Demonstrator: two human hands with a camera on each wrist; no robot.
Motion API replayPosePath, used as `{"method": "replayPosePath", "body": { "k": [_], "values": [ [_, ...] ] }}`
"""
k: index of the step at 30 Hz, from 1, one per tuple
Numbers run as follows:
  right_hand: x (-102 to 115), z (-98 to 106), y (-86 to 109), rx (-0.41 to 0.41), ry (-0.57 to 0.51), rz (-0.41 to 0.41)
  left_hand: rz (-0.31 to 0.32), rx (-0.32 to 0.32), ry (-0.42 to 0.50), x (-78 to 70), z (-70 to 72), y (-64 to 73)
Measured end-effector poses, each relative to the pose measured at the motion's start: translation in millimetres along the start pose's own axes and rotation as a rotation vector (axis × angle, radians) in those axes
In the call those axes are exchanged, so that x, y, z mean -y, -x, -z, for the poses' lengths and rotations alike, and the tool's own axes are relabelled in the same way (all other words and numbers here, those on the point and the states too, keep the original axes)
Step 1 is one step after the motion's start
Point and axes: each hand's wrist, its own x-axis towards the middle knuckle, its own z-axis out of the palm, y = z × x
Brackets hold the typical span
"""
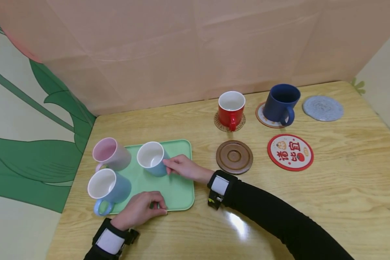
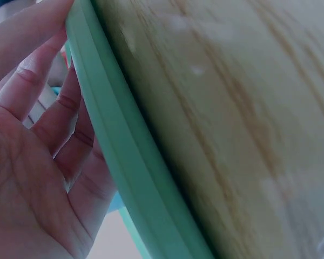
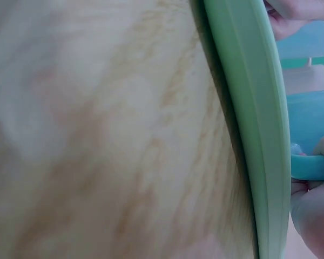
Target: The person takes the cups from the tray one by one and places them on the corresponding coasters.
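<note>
My right hand [image 1: 183,168] pinches the handle [image 3: 310,166] of a light blue mug [image 1: 157,169] with a white inside, at the middle of a mint green tray [image 1: 178,196]. At the tray's near edge, my left hand [image 1: 143,207] holds the rim between thumb and fingers; the left wrist view shows fingers behind the green rim [image 2: 116,124]. A pink mug [image 1: 120,157] stands at the tray's left side. In front of it is a second blue mug [image 1: 121,187], its handle facing toward me.
To the right, a red mug [image 1: 225,113] stands on a woven coaster [image 1: 216,122]. Beside it, a navy mug [image 1: 276,104] is on a round patterned coaster [image 1: 260,112]. A brown coaster [image 1: 243,159], a red-rimmed printed coaster [image 1: 289,164] and a grey-blue coaster [image 1: 323,108] lie nearby.
</note>
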Motion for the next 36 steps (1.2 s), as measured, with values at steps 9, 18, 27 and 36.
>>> {"method": "replayPosePath", "body": {
  "k": [9, 18, 27, 36],
  "values": [
    [3.6, 4.5, 1.3, 0.051, 0.093, -0.037, 0.003, -0.003, -0.001, -1.8, 0.9, -0.3],
    [3.4, 3.5, 3.5, 0.026, 0.133, -0.025, 0.0, -0.008, 0.005, -1.6, 0.2, 0.1],
    [7.1, 11.2, 8.2, 0.017, 0.107, -0.016, -0.012, -0.018, -0.006, -0.6, -0.6, -0.5],
    [17.8, 32.3, 23.0, 0.008, 0.081, -0.03, -0.003, -0.003, -0.003, -0.6, -0.7, 0.2]
  ]
}}
